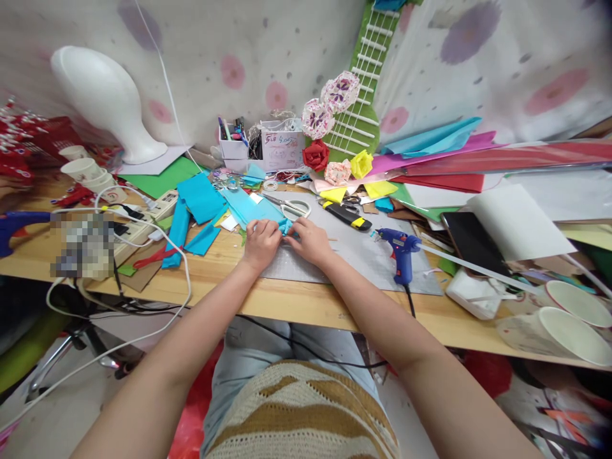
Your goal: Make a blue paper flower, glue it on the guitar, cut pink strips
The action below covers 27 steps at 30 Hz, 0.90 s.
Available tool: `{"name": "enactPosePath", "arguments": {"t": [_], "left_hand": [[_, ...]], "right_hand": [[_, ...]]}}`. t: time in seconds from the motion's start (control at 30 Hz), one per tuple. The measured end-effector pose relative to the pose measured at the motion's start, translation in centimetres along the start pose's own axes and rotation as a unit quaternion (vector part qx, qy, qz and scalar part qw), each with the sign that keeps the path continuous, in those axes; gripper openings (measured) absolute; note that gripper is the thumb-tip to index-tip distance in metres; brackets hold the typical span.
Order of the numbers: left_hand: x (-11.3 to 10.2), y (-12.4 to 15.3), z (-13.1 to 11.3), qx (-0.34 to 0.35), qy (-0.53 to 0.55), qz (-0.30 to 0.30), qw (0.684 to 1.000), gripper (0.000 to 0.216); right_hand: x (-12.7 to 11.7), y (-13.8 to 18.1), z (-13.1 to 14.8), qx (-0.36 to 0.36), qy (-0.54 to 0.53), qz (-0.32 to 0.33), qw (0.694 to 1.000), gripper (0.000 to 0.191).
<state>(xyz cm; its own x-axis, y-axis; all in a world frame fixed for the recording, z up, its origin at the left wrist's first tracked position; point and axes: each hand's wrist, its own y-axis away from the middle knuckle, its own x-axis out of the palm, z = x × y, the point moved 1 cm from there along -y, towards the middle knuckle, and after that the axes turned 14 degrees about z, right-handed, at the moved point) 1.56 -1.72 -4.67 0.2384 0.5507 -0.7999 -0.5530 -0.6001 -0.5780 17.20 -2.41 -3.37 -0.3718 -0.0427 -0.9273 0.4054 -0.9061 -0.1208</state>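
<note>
My left hand point(261, 243) and my right hand point(310, 241) meet over a grey cutting mat point(363, 255) on a wooden table. Both have curled fingers pinching a small folded piece of blue paper point(285, 227) between them. A longer blue paper strip point(243, 207) runs back from that piece. White-handled scissors point(291, 207) lie just beyond my hands. A yellow and black utility knife point(347, 215) rests to their right.
A blue glue gun point(401, 252) stands on the mat at right, beside a phone point(471, 242). Paper flowers point(329, 121), coloured paper sheets point(440, 153), pen holders point(234, 143), paper cups point(83, 171), a power strip point(143, 220) with white cables and a white foam head point(102, 95) crowd the table.
</note>
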Motion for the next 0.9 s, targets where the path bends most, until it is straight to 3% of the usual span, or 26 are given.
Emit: {"name": "enactPosePath", "arguments": {"t": [0.2, 0.53, 0.9], "left_hand": [[0.1, 0.03, -0.02, 0.004, 0.009, 0.013, 1.0, 0.02], [-0.38, -0.01, -0.11, -0.058, 0.043, 0.02, 0.997, 0.019], [-0.15, -0.2, -0.22, -0.036, 0.039, 0.016, 0.998, 0.02]], "right_hand": [[-0.35, 0.14, 0.57, 0.015, 0.026, 0.01, 1.0, 0.017], [-0.39, 0.0, 0.8, 0.03, 0.044, 0.011, 0.999, 0.021], [-0.16, -0.3, 0.58, 0.022, 0.06, 0.022, 0.998, 0.024]]}}
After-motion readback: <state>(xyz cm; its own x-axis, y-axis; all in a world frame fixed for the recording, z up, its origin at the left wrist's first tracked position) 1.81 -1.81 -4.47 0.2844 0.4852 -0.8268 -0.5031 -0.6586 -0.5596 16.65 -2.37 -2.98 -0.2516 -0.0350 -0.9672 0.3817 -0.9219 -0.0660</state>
